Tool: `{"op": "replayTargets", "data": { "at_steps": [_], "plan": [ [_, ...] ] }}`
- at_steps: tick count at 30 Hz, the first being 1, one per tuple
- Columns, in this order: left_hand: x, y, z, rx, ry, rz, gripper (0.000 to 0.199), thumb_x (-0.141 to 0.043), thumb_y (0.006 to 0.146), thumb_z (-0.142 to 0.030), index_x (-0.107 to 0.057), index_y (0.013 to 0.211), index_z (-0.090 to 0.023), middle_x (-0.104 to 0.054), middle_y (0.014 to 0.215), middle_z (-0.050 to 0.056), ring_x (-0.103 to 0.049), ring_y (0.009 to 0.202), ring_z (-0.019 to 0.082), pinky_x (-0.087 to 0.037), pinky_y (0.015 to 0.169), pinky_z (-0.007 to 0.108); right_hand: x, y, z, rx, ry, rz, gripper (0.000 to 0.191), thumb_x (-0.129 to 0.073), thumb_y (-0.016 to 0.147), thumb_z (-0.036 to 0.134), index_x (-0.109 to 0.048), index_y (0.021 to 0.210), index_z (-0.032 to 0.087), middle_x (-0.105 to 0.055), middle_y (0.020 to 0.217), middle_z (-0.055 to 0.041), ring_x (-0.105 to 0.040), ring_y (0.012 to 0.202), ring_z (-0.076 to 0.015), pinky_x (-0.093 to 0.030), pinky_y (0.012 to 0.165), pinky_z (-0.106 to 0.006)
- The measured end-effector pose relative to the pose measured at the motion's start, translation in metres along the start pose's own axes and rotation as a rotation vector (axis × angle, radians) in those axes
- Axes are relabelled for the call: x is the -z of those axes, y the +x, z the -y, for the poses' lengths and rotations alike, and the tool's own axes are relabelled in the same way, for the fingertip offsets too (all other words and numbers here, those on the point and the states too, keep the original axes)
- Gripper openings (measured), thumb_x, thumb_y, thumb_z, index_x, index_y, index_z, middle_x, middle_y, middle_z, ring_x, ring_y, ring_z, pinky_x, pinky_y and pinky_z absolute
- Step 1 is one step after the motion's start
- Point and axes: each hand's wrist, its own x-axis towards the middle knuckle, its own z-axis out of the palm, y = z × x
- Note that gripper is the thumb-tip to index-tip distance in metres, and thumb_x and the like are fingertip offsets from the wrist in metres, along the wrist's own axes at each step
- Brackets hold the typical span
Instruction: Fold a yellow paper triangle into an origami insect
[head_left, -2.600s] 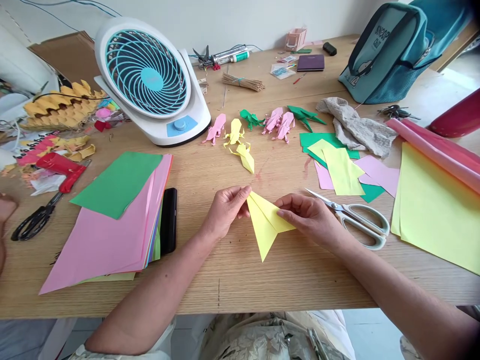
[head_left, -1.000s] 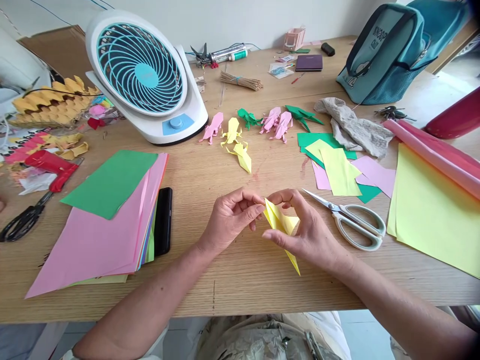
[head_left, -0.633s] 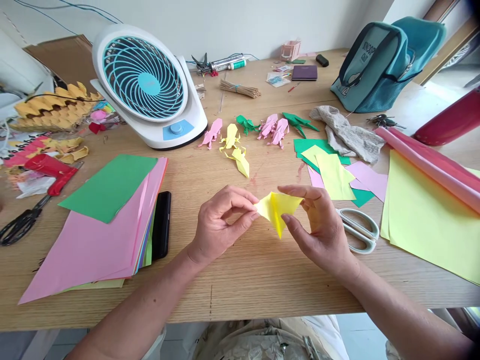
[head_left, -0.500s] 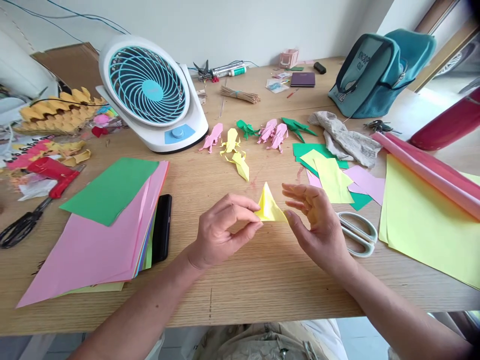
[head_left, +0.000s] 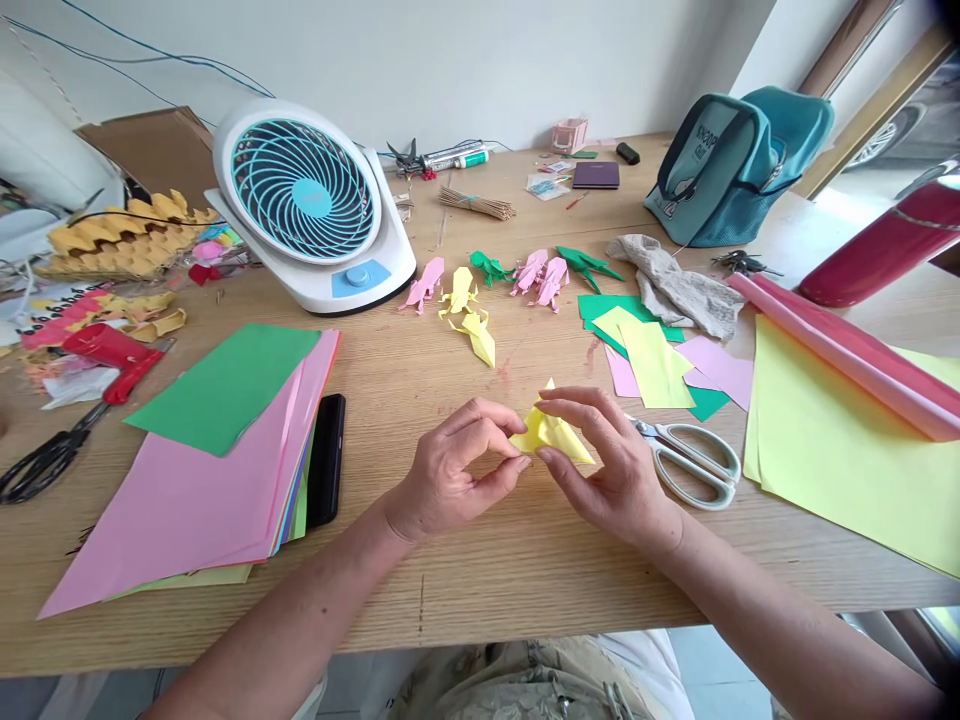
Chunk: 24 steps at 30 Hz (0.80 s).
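A small folded piece of yellow paper [head_left: 553,432], roughly triangular, is held between my hands above the wooden table. My left hand [head_left: 461,462] pinches its left corner between thumb and fingers. From the right, my right hand [head_left: 609,462] grips the same paper, thumb at the lower edge and fingertips over the upper part, which they partly cover. Just beyond lie folded paper figures: a yellow one [head_left: 478,338] nearest, another yellow figure [head_left: 459,290], pink ones [head_left: 553,281] and green ones [head_left: 586,264]. White-handled scissors [head_left: 694,462] rest beside my right hand.
On the left are a stack of coloured paper [head_left: 202,500], a black phone [head_left: 327,460] and black-handled scissors [head_left: 52,460]. A fan [head_left: 307,210] stands behind. Cut paper pieces [head_left: 656,360], a grey cloth [head_left: 675,285], yellow sheets [head_left: 847,450] and a red bottle [head_left: 885,240] occupy the right.
My right hand has moved in from beside the paper and closed on it. The yellow paper has tilted, its right corner now lower. The view has shifted slightly.
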Motion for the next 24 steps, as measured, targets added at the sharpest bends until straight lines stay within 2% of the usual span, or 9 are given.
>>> {"op": "replayTargets", "data": {
  "at_steps": [2,5,8,11,15,19,22,24],
  "plan": [
    [-0.001,0.0,0.0,0.049,-0.006,-0.001,0.012,-0.07,0.083,-0.011,-0.061,0.08,-0.018,-0.069,0.095,0.005,-0.068,0.087,0.014,-0.055,0.079,0.025,-0.001,0.0,0.0,-0.002,-0.005,-0.028,0.031,-0.062,0.09,0.016,-0.058,0.12,0.023,-0.063,0.115,-0.0118,-0.061,0.105,-0.0243,-0.054,0.088,-0.044],
    [-0.003,0.0,-0.002,0.18,-0.019,-0.011,0.014,-0.069,0.083,-0.011,-0.06,0.077,-0.018,-0.069,0.091,0.004,-0.067,0.086,0.014,-0.054,0.081,0.026,-0.002,0.0,-0.002,-0.005,-0.013,-0.048,0.027,-0.057,0.092,0.012,-0.06,0.116,0.023,-0.063,0.104,-0.0094,-0.063,0.093,-0.0211,-0.056,0.078,-0.039],
    [-0.002,0.001,-0.004,0.317,-0.065,-0.015,0.009,-0.065,0.085,-0.009,-0.063,0.087,-0.018,-0.066,0.09,0.003,-0.065,0.086,0.014,-0.054,0.077,0.024,-0.001,0.0,-0.001,-0.007,-0.008,-0.088,0.031,-0.054,0.093,0.01,-0.056,0.122,0.024,-0.062,0.096,-0.0061,-0.061,0.08,-0.0169,-0.055,0.07,-0.033],
    [0.003,0.002,-0.008,0.362,-0.051,0.015,0.019,-0.058,0.086,-0.006,-0.067,0.098,-0.018,-0.064,0.093,0.004,-0.064,0.086,0.013,-0.053,0.073,0.022,0.001,0.0,0.002,-0.007,-0.013,-0.111,0.04,-0.053,0.093,0.009,-0.05,0.13,0.024,-0.058,0.091,-0.0031,-0.058,0.072,-0.0146,-0.053,0.068,-0.031],
    [0.011,-0.004,-0.016,0.371,0.188,0.148,0.028,-0.05,0.087,0.0,-0.069,0.097,-0.018,-0.064,0.096,0.005,-0.062,0.088,0.015,-0.051,0.076,0.026,-0.002,-0.001,0.009,-0.011,-0.066,-0.03,0.036,-0.05,0.095,0.01,-0.051,0.128,0.021,-0.056,0.089,-0.0035,-0.057,0.071,-0.0147,-0.052,0.065,-0.03],
    [0.005,-0.023,-0.024,0.26,0.593,0.28,0.024,-0.053,0.09,-0.006,-0.067,0.104,-0.018,-0.068,0.115,0.009,-0.058,0.109,0.029,-0.047,0.093,0.049,-0.014,-0.007,0.02,0.076,-0.24,0.141,0.033,-0.046,0.095,0.009,-0.051,0.127,0.016,-0.058,0.091,-0.0065,-0.056,0.069,-0.0166,-0.047,0.058,-0.029],
    [-0.009,-0.045,-0.021,0.131,0.541,0.309,0.023,-0.05,0.094,-0.007,-0.062,0.112,-0.017,-0.069,0.113,0.01,-0.059,0.114,0.026,-0.047,0.099,0.046,-0.023,-0.011,0.026,0.21,-0.379,0.26,0.033,-0.041,0.094,0.006,-0.054,0.123,0.015,-0.058,0.082,-0.0053,-0.053,0.067,-0.0181,-0.043,0.056,-0.031],
    [-0.019,-0.059,-0.015,0.121,0.427,0.377,0.021,-0.05,0.094,-0.01,-0.061,0.111,-0.018,-0.068,0.103,0.008,-0.063,0.103,0.023,-0.053,0.09,0.038,-0.026,-0.012,0.029,0.275,-0.432,0.304,0.033,-0.04,0.095,0.008,-0.055,0.123,0.016,-0.059,0.081,-0.005,-0.052,0.067,-0.018,-0.041,0.057,-0.031]
  ]
}}
